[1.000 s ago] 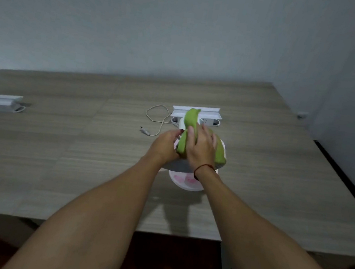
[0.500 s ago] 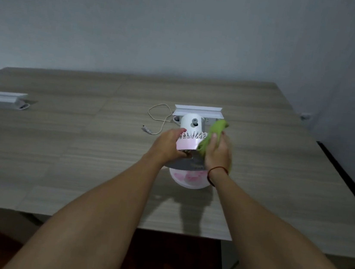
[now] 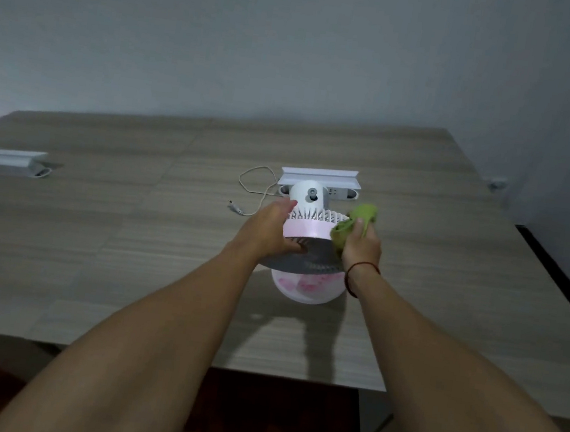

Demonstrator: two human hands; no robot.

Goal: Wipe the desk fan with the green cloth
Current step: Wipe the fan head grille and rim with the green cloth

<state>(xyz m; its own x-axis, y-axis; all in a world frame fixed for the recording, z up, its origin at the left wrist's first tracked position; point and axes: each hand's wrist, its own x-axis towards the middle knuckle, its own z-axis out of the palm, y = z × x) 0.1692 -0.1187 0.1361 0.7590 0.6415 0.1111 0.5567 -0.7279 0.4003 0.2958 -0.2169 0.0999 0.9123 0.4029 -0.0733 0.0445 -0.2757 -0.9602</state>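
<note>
A small pink and white desk fan (image 3: 307, 226) stands on a round white base near the middle of the wooden table (image 3: 127, 249). My left hand (image 3: 269, 230) grips the fan's left side, thumb on the front grille. My right hand (image 3: 361, 245) holds the bunched green cloth (image 3: 355, 219) against the fan's right edge. The fan's right rim is hidden behind cloth and hand.
A white socket box (image 3: 318, 182) sits just behind the fan, with a loose white cable (image 3: 254, 193) curling to its left. Another white box (image 3: 8, 161) lies at the far left. The table's right edge borders a dark gap by the wall.
My right hand has carried the green cloth from the top of the fan down to its right side, uncovering the white motor housing. My left hand stays on the fan.
</note>
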